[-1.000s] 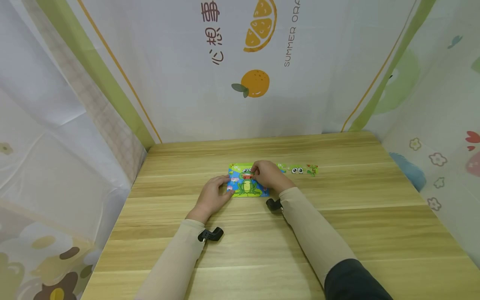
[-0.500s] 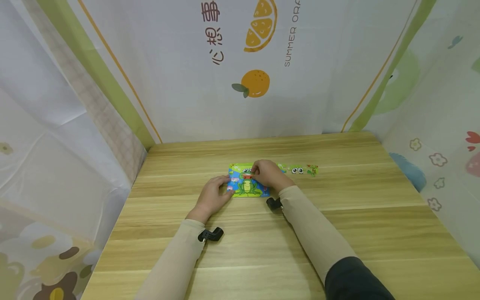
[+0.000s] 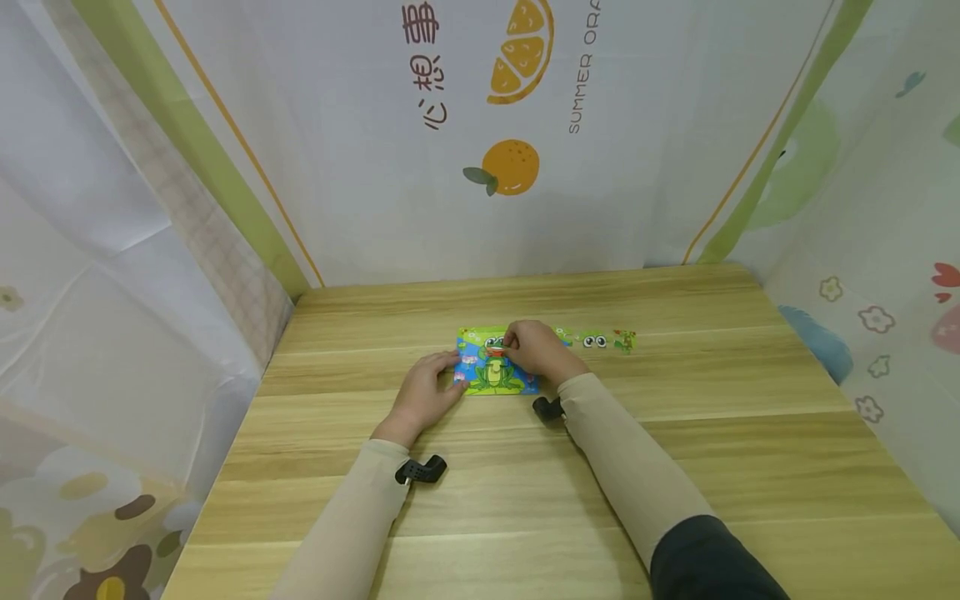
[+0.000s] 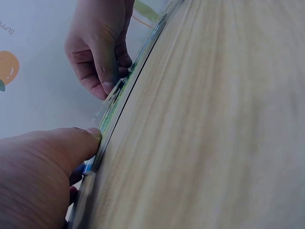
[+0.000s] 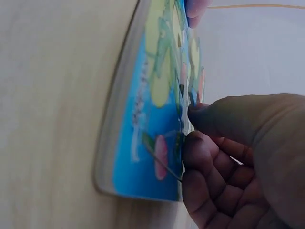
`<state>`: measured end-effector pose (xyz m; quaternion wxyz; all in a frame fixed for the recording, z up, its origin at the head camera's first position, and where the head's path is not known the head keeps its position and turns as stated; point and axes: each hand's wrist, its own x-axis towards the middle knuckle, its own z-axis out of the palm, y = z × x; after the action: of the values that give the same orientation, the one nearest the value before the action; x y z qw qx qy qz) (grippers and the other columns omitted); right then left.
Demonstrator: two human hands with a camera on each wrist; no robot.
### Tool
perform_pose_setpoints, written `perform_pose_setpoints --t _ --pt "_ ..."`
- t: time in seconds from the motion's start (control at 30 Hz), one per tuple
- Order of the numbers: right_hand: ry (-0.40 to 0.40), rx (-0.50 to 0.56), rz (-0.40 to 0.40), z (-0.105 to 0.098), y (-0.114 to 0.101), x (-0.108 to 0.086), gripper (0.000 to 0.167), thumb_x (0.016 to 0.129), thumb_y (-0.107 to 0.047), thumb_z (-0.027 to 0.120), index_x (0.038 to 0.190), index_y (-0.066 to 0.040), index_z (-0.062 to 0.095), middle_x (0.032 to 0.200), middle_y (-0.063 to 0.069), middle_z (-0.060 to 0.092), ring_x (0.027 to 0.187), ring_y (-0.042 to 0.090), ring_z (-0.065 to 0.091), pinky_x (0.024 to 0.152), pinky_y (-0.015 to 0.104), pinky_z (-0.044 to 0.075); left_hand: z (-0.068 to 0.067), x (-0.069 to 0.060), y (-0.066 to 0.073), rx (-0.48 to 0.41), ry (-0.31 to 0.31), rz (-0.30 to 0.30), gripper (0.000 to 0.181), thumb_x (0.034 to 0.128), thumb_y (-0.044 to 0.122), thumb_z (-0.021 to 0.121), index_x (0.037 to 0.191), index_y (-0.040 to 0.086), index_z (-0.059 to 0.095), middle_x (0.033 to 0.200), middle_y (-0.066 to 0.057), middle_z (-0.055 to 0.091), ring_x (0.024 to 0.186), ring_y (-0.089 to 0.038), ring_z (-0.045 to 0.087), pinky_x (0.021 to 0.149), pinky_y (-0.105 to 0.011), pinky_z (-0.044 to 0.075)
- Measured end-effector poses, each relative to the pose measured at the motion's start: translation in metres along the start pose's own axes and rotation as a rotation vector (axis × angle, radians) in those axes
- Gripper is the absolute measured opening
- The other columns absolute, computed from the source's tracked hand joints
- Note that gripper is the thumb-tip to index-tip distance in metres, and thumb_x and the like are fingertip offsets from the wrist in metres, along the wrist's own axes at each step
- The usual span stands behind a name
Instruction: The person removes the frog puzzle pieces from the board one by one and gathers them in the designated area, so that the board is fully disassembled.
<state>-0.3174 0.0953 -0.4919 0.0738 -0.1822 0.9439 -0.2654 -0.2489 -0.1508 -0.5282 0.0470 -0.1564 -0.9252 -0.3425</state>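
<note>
A thick picture board (image 3: pixel 486 385) with a green frog on blue lies flat on the wooden table. My left hand (image 3: pixel 423 392) grips its left side, with the thumb on the near left corner. In the left wrist view that thumb (image 4: pixel 78 145) presses the board's edge (image 4: pixel 107 126). My right hand (image 3: pixel 536 348) is over the board's right part. Between its thumb and forefinger it pinches a small thin picture piece (image 5: pixel 194 69), tilted up from the board and lying at the frog's mouth in the head view. My right palm hides the board's upper right.
Right of the board, a small piece with frog eyes (image 3: pixel 595 341) and another with green and red print (image 3: pixel 625 340) lie on the table (image 3: pixel 675 467). Printed cloth curtains (image 3: pixel 375 208) enclose the back and both sides. Black wrist cameras sit on both sleeves.
The pinched piece has shifted and tilted slightly around the frog's mouth, so the red patch looks different. Both hands stay almost in place, and the board has not visibly moved.
</note>
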Motion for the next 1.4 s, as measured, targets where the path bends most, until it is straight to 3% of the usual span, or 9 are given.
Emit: perform_pose_setpoints --t 0.33,0.63,1.4 --pt "0.005 0.042 -0.016 -0.003 0.006 -0.009 0.01 0.1 -0.019 0.073 0.1 -0.009 0.072 0.089 0.001 0.067 0.078 0.016 0.062 0.074 0.032 0.056 0.001 -0.001 -0.001 0.0 0.001 0.001 0.052 0.0965 0.03 0.078 0.142 0.007 0.064 0.152 -0.003 0.057 0.146 -0.029 0.046 0.124 -0.046 0.035" --pt "0.022 0.041 -0.024 -0.015 0.014 -0.024 0.012 0.1 -0.019 0.073 0.105 -0.009 0.074 0.094 0.0 0.068 0.085 0.017 0.063 0.078 0.034 0.057 0.0 0.0 0.001 0.002 0.012 0.016 0.052 0.0955 0.027 0.079 0.141 0.005 0.065 0.151 -0.005 0.058 0.145 -0.03 0.047 0.123 -0.047 0.036" --pt "0.032 0.02 0.007 -0.048 0.065 -0.058 0.009 0.098 -0.015 0.073 0.103 -0.007 0.073 0.095 0.004 0.069 0.086 0.021 0.064 0.077 0.038 0.058 -0.001 -0.001 0.003 0.003 -0.012 -0.011 0.052 0.0968 0.028 0.078 0.142 0.007 0.064 0.153 -0.004 0.056 0.146 -0.029 0.045 0.124 -0.045 0.034"
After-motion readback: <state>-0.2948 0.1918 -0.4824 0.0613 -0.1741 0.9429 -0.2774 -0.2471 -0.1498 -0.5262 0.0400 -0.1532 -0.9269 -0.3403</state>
